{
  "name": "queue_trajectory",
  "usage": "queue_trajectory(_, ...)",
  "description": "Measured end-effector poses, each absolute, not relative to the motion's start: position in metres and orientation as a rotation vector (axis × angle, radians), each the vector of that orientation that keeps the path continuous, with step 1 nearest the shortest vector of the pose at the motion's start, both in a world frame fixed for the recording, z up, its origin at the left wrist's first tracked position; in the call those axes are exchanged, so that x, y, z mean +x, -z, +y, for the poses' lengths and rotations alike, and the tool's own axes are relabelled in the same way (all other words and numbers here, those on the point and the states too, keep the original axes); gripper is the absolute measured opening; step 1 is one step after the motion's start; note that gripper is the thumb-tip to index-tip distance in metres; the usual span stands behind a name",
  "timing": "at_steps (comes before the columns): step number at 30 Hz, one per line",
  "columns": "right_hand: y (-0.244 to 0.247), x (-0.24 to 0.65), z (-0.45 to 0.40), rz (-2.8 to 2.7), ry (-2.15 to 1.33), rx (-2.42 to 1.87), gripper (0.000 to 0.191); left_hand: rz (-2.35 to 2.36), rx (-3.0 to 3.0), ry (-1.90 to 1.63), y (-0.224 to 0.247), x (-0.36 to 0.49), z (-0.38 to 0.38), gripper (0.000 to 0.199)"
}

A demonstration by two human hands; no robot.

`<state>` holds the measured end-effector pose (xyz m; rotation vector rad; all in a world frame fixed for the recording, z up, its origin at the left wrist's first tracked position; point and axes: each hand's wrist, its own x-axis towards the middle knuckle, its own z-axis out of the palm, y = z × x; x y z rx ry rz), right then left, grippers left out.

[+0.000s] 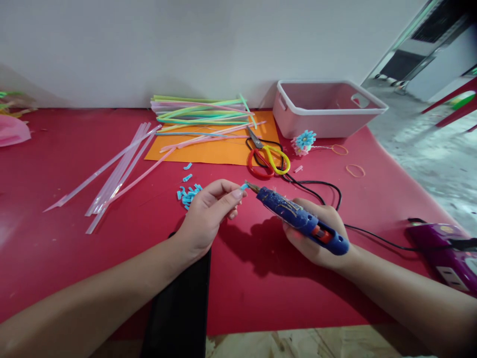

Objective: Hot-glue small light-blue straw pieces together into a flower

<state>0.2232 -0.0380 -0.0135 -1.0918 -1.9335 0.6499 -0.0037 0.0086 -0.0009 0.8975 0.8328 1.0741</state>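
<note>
"While I have the head view up, tell me what my two hands are doing."

"My left grip (208,214) is clamped, thumb against forefinger, on a small blue piece (244,187). My right grip (318,231) is wrapped around a blue glue gun (285,208), its nozzle angled toward that piece. From here, I can't tell whether they touch."

"What's around the left one?"

"Just beyond its knuckles is a heap of blue cuttings (189,195), with two loose bits (187,177) farther out. Pale pink straws (121,166) lie to its left. A black flat object (182,308) lies below its wrist, partly hidden."

"And past the nozzle?"

"Scissors (263,147) with one red and one yellow handle lie beyond both grips, partly on an orange sheet (208,151). A multicoloured straw bundle (203,115) rests at the sheet's far side."

"Anything beyond my right grip?"

"A pale pink bin (316,122) stands on the red counter (242,298), with a blue and pink flower cluster (305,140) just in front. Well to the right of that grip is a purple power strip (441,238); a black cable (380,241) runs to it."
</note>
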Motion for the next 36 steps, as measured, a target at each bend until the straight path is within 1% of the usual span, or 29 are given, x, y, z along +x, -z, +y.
queue_trajectory(6,0.0117,0.2211,-0.0377,-1.938,-0.664,-1.1,0.01,0.861,0.935,-1.068,0.0006,-0.0034,0.0087,0.02)
queue_trajectory(13,0.0133,0.2212,-0.0375,-1.957,-0.645,-1.1,0.012,0.882,0.983,-1.083,0.0026,-0.0053,0.0094,0.016)
queue_trajectory(27,0.0089,0.2185,-0.0369,-2.022,-0.529,-1.103,0.013,0.931,1.046,-1.063,0.0018,-0.0058,0.0092,0.018)
queue_trajectory(36,0.0106,0.2184,-0.0365,-2.026,-0.519,-1.077,0.011,0.938,1.081,-1.066,0.0029,-0.0064,0.0086,0.019)
